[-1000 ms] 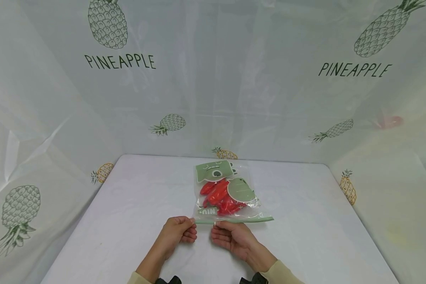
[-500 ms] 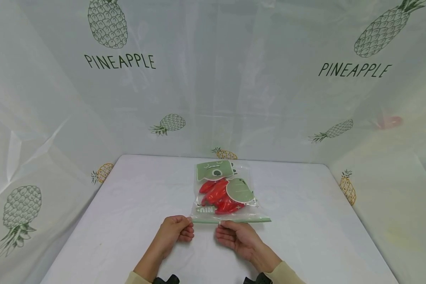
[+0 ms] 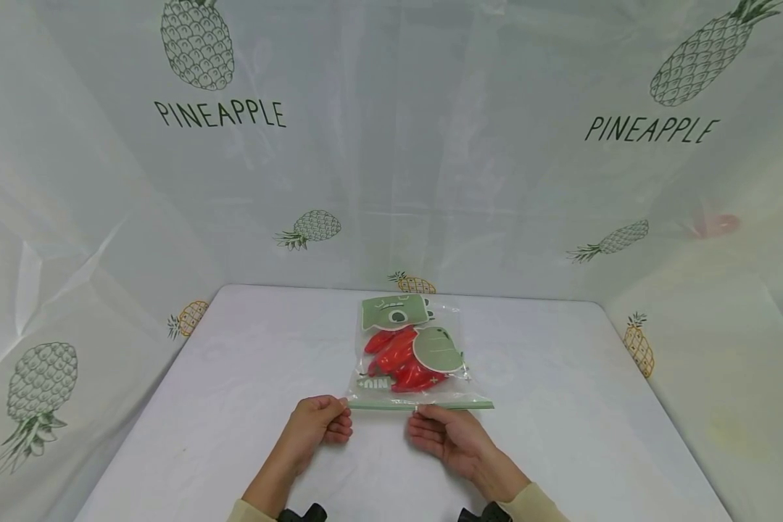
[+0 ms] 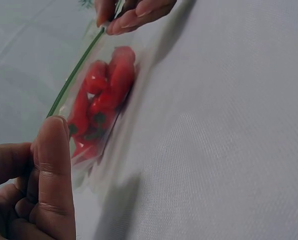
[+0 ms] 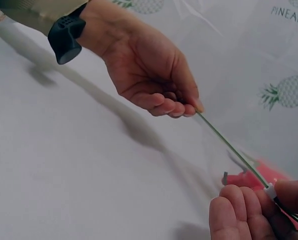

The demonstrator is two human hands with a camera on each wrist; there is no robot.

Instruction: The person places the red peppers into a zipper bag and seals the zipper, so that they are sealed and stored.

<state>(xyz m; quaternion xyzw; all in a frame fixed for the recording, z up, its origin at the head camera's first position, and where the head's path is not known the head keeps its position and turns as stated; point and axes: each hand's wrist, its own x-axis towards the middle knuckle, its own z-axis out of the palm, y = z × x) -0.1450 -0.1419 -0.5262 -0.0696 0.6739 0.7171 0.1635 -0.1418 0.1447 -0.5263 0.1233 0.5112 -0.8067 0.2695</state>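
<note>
My left hand (image 3: 316,424) is pinching the near corner of the bag (image 3: 412,355), thumb on top and fingers curled under the green zip strip (image 3: 424,406). My right hand (image 3: 446,438) is a little way along that same strip, pinching the small white slider (image 5: 270,190) between thumb and forefinger. The wrist view shows that slider right at my fingertips (image 5: 239,200), with the strip running taut from it across to my left hand.

The bag lies flat on the counter (image 3: 235,377), just beyond both hands, its sealed edge toward me and the rest stretching away from my knuckles. Between my two hands the strip sits as a straight green line, slightly lifted off the counter at my left thumb (image 4: 51,150). To the right of my right hand the strip carries on to the far corner of the bag, lying free.

Inside the clear plastic, just past my fingers, are the red peppers (image 3: 398,359), bunched together in the middle. From the left wrist view they sit right ahead of my thumb, with green stems showing through the plastic. Green printed labels (image 3: 394,313) cover the far end of the bag, farthest from my hands.

Behind the counter hangs the pineapple curtain (image 3: 222,112), well beyond my reach.
</note>
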